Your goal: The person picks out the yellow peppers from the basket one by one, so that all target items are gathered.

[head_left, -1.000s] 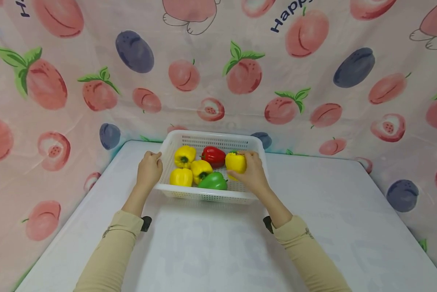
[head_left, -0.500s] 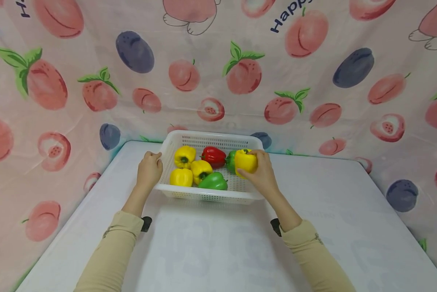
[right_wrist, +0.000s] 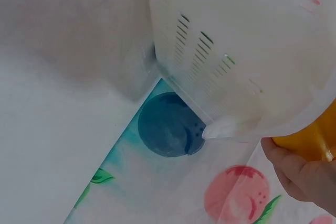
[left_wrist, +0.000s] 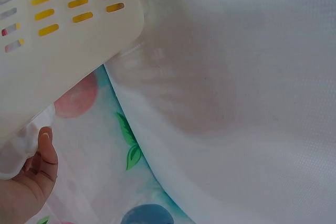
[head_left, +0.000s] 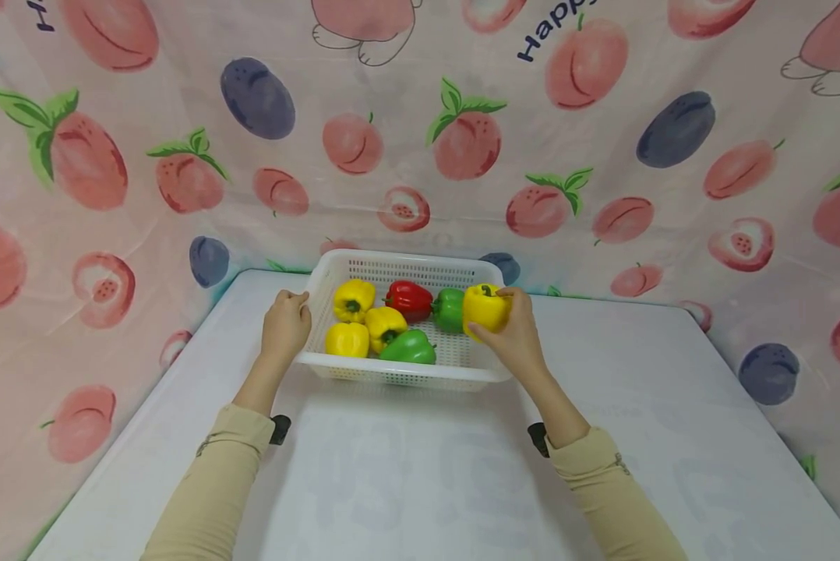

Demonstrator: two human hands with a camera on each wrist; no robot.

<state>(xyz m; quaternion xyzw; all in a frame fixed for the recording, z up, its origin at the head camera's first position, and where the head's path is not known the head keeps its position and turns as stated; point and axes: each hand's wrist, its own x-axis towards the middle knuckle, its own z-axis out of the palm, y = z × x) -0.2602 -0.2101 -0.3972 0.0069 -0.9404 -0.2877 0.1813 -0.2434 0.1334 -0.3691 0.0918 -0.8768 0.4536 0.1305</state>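
A white slotted plastic basket (head_left: 406,372) stands at the back of the table. My left hand (head_left: 286,326) grips its left rim with curled fingers; in the left wrist view that hand (left_wrist: 32,184) has its thumb against the rim. At the basket's right end my right hand (head_left: 517,333) holds a yellow bell pepper (head_left: 485,309) between thumb and fingers, overlapping the right rim. Inside lie a green bell pepper (head_left: 449,310) beside the held one, a red bell pepper (head_left: 409,300), a second green one (head_left: 411,348) in front, and yellow bell peppers (head_left: 347,340) at the left.
The basket rests on a white-covered table (head_left: 406,467). Behind it hangs a pink fruit-print cloth (head_left: 406,117), close to the basket's back wall. The table cover extends to both sides and to the front.
My right hand has moved to the right with the yellow bell pepper, uncovering the green bell pepper behind it. My left hand has stayed on the basket's rim.
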